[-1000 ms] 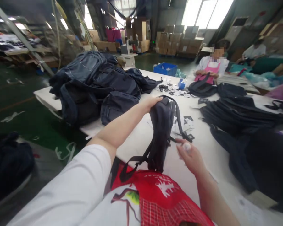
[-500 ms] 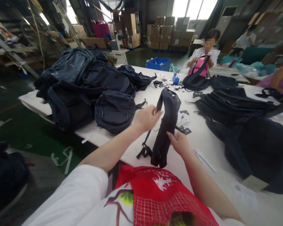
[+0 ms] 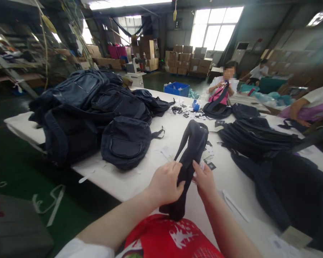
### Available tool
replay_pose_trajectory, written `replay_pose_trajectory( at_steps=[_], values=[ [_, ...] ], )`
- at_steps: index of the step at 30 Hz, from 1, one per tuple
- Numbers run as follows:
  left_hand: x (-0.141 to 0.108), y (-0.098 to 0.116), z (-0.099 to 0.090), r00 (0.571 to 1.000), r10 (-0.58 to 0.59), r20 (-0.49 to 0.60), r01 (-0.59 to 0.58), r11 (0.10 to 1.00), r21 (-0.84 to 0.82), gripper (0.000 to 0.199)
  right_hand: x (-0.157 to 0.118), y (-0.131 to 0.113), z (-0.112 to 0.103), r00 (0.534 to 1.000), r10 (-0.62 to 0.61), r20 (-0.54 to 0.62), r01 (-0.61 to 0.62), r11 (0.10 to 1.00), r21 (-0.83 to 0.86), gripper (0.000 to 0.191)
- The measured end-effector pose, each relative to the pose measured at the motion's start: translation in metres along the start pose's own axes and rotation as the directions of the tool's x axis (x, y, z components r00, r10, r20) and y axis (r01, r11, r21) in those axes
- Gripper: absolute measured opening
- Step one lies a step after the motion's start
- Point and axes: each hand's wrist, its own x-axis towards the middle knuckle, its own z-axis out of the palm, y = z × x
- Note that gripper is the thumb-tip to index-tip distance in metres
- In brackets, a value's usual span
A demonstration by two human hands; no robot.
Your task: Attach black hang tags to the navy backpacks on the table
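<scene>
Upright in front of me, over the near edge of the table, is a dark navy backpack (image 3: 194, 145), seen narrow and nearly edge-on, with a strap looping at its upper left. My left hand (image 3: 167, 182) is closed on its left side, thumb across the front. My right hand (image 3: 205, 179) grips its right side with thumb and fingers. Something small and white shows at the right fingers; I cannot tell what it is. The backpack's lower end reaches my red apron (image 3: 174, 233).
A heap of navy backpacks (image 3: 94, 93) covers the left of the white table (image 3: 156, 157); more dark bags (image 3: 258, 138) lie right. Black tags (image 3: 187, 111), a blue tape dispenser (image 3: 195, 105) and a blue bin (image 3: 177, 89) are farther back. A co-worker (image 3: 222, 87) handles a bag opposite.
My left hand has moved down from the strap near the top onto the backpack's left side. The backpack sits lower and closer to me. My view has tilted up.
</scene>
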Motion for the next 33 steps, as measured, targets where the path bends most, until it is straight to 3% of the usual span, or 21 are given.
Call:
replay_pose_trajectory(
  at_steps=[2, 5, 7, 9, 11, 12, 13, 14, 16, 19, 21, 24, 29, 33],
  values=[
    [-0.001, 0.001, 0.014, 0.997, -0.065, 0.038, 0.062, 0.995, 0.078, 0.038, 0.004, 0.006, -0.005, 0.999, 0.005, -0.036, -0.005, 1.000, -0.012, 0.046],
    [0.007, -0.012, 0.036, 0.986, -0.141, 0.088, 0.137, 0.989, 0.050, 0.025, 0.015, 0.015, -0.021, 0.998, -0.051, -0.041, 0.047, 0.995, -0.087, 0.048],
    [0.017, -0.024, 0.043, 0.982, -0.129, 0.138, 0.134, 0.991, -0.027, 0.027, 0.019, 0.014, -0.033, 0.990, -0.137, -0.035, 0.123, 0.953, -0.277, 0.047],
    [0.027, -0.033, 0.044, 0.980, -0.089, 0.176, 0.116, 0.982, -0.150, 0.032, 0.016, 0.006, -0.042, 0.942, -0.322, -0.094, 0.211, 0.787, -0.580, 0.046],
    [0.034, -0.036, 0.045, 0.983, -0.048, 0.175, 0.103, 0.943, -0.317, 0.031, 0.004, -0.005, -0.047, 0.801, -0.590, -0.101, 0.280, 0.519, -0.808, 0.043],
    [0.036, -0.036, 0.046, 0.985, -0.031, 0.167, 0.096, 0.912, -0.398, 0.031, -0.005, -0.010, -0.048, 0.717, -0.696, -0.042, 0.333, 0.395, -0.857, 0.039],
    [0.038, -0.035, 0.048, 0.986, -0.016, 0.163, 0.092, 0.878, -0.469, 0.030, -0.014, -0.014, -0.046, 0.662, -0.746, 0.064, 0.408, 0.288, -0.866, 0.034],
    [0.039, -0.033, 0.051, 0.987, -0.004, 0.163, 0.091, 0.843, -0.530, 0.030, -0.024, -0.017, -0.044, 0.649, -0.733, 0.205, 0.496, 0.203, -0.844, 0.029],
    [0.041, -0.029, 0.057, 0.984, 0.002, 0.177, 0.109, 0.781, -0.615, 0.030, -0.040, -0.018, -0.039, 0.668, -0.584, 0.461, 0.621, 0.098, -0.777, 0.028],
    [0.042, -0.023, 0.066, 0.976, -0.019, 0.217, 0.170, 0.693, -0.700, 0.031, -0.049, -0.010, -0.034, 0.700, -0.442, 0.561, 0.625, -0.002, -0.781, 0.034],
    [0.044, -0.020, 0.069, 0.968, -0.022, 0.251, 0.207, 0.635, -0.744, 0.032, -0.046, -0.006, -0.037, 0.680, -0.458, 0.573, 0.627, -0.042, -0.778, 0.028],
    [0.045, -0.018, 0.073, 0.965, -0.010, 0.261, 0.215, 0.601, -0.770, 0.033, -0.036, -0.004, -0.045, 0.646, -0.461, 0.608, 0.676, -0.025, -0.737, 0.022],
    [0.046, -0.017, 0.077, 0.977, 0.004, 0.215, 0.158, 0.665, -0.730, 0.036, -0.033, -0.001, -0.048, 0.676, -0.464, 0.573, 0.673, 0.070, -0.737, 0.018],
    [0.040, -0.012, 0.077, 0.993, -0.039, 0.115, 0.099, 0.803, -0.587, 0.037, -0.032, -0.002, -0.051, 0.705, -0.482, 0.520, 0.630, 0.091, -0.771, 0.016]
  ],
)
